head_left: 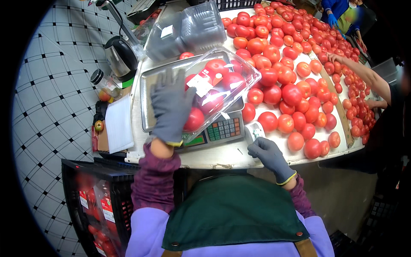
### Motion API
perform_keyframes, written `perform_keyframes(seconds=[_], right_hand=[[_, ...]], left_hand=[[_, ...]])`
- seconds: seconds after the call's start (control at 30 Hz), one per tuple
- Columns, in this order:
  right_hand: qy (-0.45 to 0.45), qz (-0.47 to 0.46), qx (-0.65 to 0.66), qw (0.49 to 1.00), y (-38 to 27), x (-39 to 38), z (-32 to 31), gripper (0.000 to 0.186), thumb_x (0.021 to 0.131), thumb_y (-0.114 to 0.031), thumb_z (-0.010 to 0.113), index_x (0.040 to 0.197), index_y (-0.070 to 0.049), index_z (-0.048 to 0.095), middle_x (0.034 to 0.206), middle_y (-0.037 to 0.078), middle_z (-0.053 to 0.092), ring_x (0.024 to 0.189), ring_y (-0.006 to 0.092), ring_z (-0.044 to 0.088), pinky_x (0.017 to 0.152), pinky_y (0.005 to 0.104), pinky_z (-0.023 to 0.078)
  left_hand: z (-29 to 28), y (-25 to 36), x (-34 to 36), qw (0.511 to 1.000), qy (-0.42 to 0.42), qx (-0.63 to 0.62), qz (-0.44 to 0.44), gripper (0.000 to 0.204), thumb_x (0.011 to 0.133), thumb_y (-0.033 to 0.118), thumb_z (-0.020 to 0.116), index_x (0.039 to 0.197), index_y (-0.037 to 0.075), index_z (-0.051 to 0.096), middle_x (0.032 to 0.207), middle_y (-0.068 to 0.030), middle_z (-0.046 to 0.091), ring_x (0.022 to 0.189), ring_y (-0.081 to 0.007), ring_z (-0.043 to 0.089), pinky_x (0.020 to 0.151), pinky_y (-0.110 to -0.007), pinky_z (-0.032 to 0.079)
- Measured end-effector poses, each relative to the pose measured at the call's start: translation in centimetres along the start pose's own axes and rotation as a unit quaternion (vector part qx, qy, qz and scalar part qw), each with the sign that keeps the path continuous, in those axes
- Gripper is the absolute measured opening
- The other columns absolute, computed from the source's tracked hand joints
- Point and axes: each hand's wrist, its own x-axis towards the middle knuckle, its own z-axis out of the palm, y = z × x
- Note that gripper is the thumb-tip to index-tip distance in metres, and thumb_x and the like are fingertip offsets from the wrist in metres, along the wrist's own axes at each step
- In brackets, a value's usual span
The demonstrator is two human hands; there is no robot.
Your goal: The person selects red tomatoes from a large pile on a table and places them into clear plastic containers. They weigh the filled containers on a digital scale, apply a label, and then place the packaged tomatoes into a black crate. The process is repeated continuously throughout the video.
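Note:
My left hand (171, 100), in a grey glove, has its fingers stretched out along the left side of a clear plastic pack of tomatoes (233, 79). Its thumb lies against the pack, which carries a red and white label. Beneath both is the metal tray (147, 122) of a weighing scale (222, 130) with a keypad. My right hand (272, 156), gloved alike, is closed at the table's front edge, beside a small white roll-like object (254, 130). Whatever its fingertips pinch, if anything, is hidden.
Loose tomatoes (291, 94) cover the table's right side. Stacked clear plastic trays (188, 30) stand behind the scale. At left are a kettle (120, 58), a jar (105, 85) and white paper (119, 124). A black crate (92, 169) holds packs below. Another person's arm (368, 75) reaches in at right.

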Motion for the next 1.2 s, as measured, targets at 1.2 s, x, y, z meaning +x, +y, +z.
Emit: perform_keyframes(seconds=[1.2], right_hand=[[-0.171, -0.195, 0.121, 0.958, -10.0, 26.4, -7.1, 0.039, 0.093, -0.023, 0.053, 0.123, 0.001, 0.047, 0.114, 0.013, 0.056, 0.102, 0.024, 0.056, 0.088, 0.036, 0.047]], left_hand=[[0.9, -4.0, -6.6, 0.672, 0.051, -0.684, -0.28, 0.08, 0.091, 0.055, 0.049, 0.147, 0.005, 0.021, 0.148, -0.0138, 0.029, 0.138, -0.0231, 0.024, 0.112, -0.035, 0.023]])
